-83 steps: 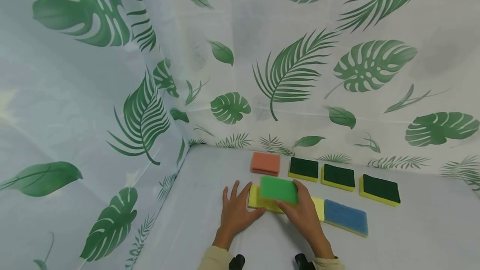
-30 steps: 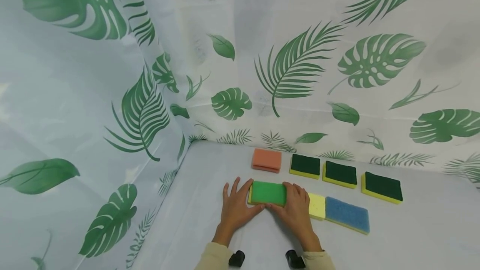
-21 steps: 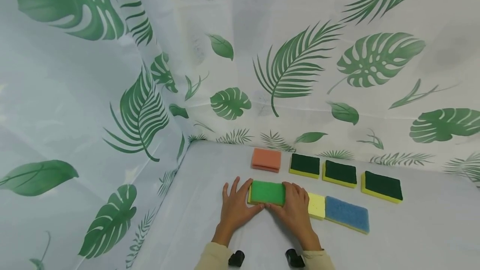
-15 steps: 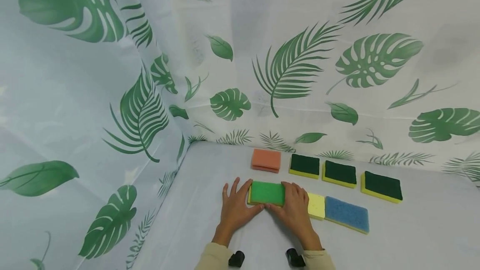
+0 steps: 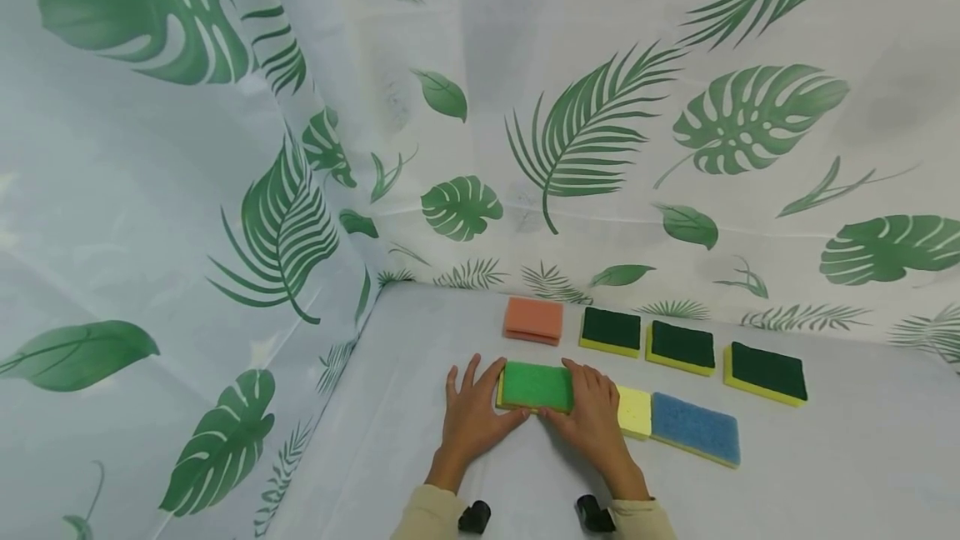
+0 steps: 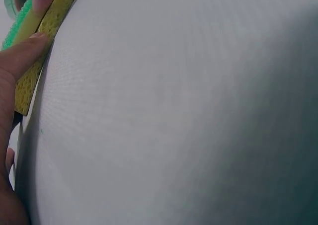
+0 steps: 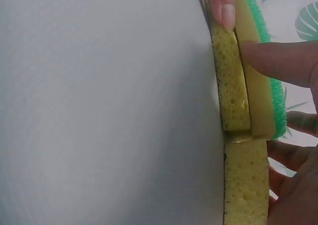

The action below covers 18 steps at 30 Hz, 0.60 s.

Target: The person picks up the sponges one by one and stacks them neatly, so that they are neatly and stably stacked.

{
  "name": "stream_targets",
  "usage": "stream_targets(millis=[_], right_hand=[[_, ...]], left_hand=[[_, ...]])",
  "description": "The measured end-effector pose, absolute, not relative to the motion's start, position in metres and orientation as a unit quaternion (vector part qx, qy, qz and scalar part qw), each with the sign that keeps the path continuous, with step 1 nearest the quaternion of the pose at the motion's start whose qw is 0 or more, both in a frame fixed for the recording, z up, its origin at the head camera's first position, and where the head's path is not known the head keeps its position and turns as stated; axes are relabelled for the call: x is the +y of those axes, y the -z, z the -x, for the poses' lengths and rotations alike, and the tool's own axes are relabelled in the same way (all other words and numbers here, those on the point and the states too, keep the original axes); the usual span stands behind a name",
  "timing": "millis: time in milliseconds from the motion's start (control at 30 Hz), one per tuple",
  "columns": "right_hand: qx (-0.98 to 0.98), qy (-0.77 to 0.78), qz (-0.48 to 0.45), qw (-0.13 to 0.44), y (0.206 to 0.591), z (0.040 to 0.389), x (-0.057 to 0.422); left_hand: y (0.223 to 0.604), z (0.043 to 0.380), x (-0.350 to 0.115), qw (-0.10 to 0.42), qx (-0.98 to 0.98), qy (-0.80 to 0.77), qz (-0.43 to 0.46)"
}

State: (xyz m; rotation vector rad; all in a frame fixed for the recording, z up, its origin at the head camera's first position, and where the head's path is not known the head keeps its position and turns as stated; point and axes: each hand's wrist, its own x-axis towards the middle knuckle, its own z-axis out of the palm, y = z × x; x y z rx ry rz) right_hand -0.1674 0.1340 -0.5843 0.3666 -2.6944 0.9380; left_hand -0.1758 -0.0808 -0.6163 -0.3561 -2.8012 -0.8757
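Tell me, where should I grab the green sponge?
Probably by its long near and far edges, from above: the green sponge lies flat on the lower yellow sponge, so those edges are raised, and the right hand spans its narrow width.

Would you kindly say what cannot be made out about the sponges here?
- Head view: the top of the lower yellow sponge, mostly hidden under the green-topped sponge.
- Head view: the left end of the pale yellow sponge, behind the right hand.
- Left wrist view: the right end of the lower yellow sponge, beyond the top edge.
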Motion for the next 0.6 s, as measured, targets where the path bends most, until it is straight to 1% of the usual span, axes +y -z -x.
stream_targets(millis=[200,433,500,600], right_hand=[[-0.93,-0.322,-0.124,0.128,0.5859,0.1675,0.1336],[-0.925,-0.325,-0.133,0.142,0.586,0.1651,0.1362],[-0.923,-0.333,-0.136,0.136,0.5852,0.1659,0.1369],[-0.921,-0.349,-0.136,0.11,0.5817,0.1671,0.1393]], left_hand=[[0.6192,0.1776,-0.0806,0.108,-0.941,0.294,0.126],[0.6192,0.178,-0.0788,0.088,-0.947,0.286,0.12],[0.6177,0.178,-0.0793,0.084,-0.947,0.287,0.119],[0.6163,0.1775,-0.0806,0.08,-0.947,0.29,0.114]])
